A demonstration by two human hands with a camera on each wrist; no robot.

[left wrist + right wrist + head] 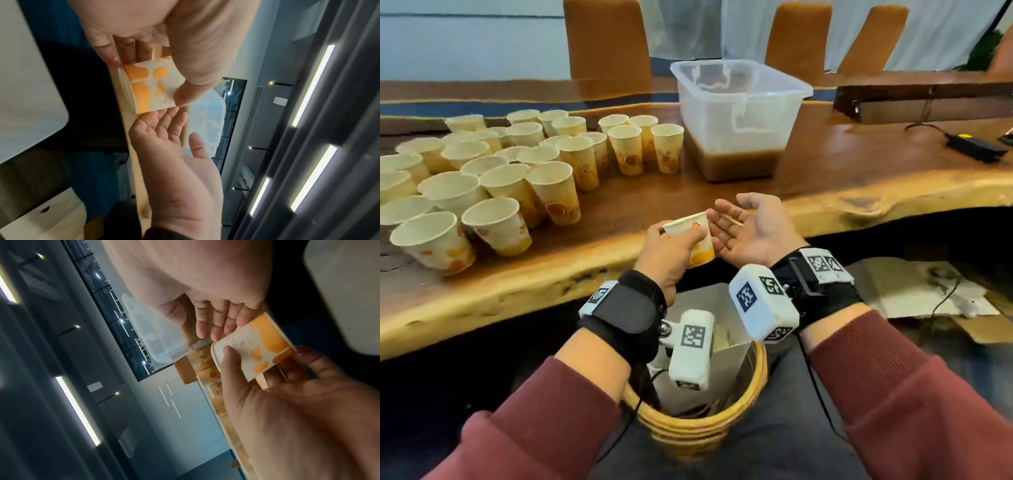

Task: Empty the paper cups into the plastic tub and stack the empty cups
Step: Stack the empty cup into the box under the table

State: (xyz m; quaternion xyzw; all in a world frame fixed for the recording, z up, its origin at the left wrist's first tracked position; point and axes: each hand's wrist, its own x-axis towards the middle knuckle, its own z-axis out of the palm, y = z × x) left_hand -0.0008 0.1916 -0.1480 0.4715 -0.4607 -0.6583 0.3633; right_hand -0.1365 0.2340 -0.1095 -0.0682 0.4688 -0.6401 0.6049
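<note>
My left hand (674, 246) grips one white-and-orange paper cup (697, 236) over the table's near edge, thumb and fingers curled round its wall; the same cup (153, 86) is in the left wrist view and the cup (259, 347) in the right wrist view. My right hand (746, 228) lies palm up beside it, fingers straight, fingertips (218, 331) at the cup's rim. Something thin and tan lies across that palm. The clear plastic tub (739, 113) with brown liquid at its bottom stands behind. Several paper cups (517, 178) crowd the table's left side.
The wooden table (859, 178) has a wavy front edge. A black power brick (976, 147) with cable lies at the right. A round wooden bin (698, 425) sits below my wrists. Brown chairs (606, 41) stand behind the table.
</note>
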